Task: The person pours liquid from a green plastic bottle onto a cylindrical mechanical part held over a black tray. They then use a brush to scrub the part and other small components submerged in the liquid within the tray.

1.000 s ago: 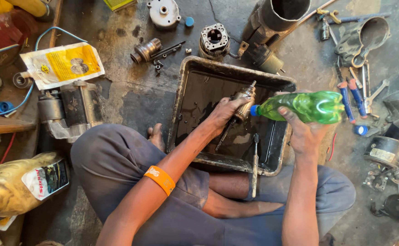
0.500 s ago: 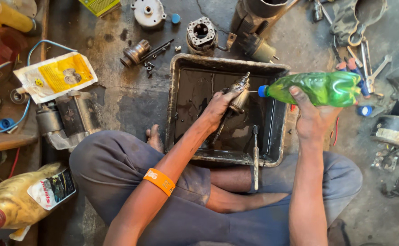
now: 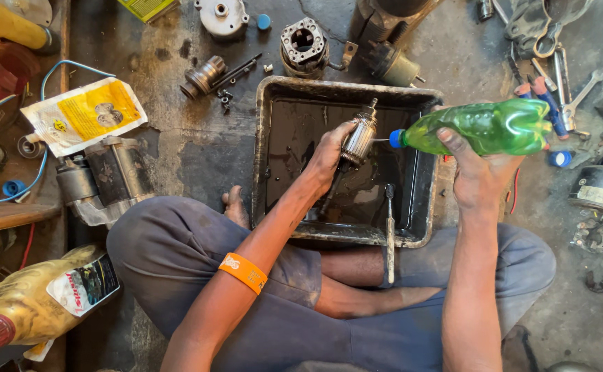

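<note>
head view: one black metal tray (image 3: 274, 138) sits on the stained floor before the seated person's crossed legs, dark oily liquid pooled in it. one armature (image 3: 358, 138) and one green plastic bottle (image 3: 484, 127) are in hand. one long tool (image 3: 389, 234) leans on the tray's near rim. beyond the tray lie two round motor housings, one pale (image 3: 222, 15) and one dark (image 3: 303, 43); one grey starter motor (image 3: 105, 180) and one yellow-and-white pouch (image 3: 84, 114) lie off to the left. one orange wristband (image 3: 244, 272) circles the left forearm.

the armature is a ribbed, silvery metal cylinder, greasy, with a thin shaft sticking out of each end. it is held above the tray's middle, long axis tilted, upper shaft pointing up and away toward the tray's far rim, lower shaft slanting down toward the person.

the left hand (image 3: 329, 155) is closed around the armature's lower body. the right hand (image 3: 477, 172) is wrapped around the bottle from below. the bottle lies almost level, long axis left to right, its blue cap (image 3: 397, 138) pointing at the armature, just beside it.
</note>
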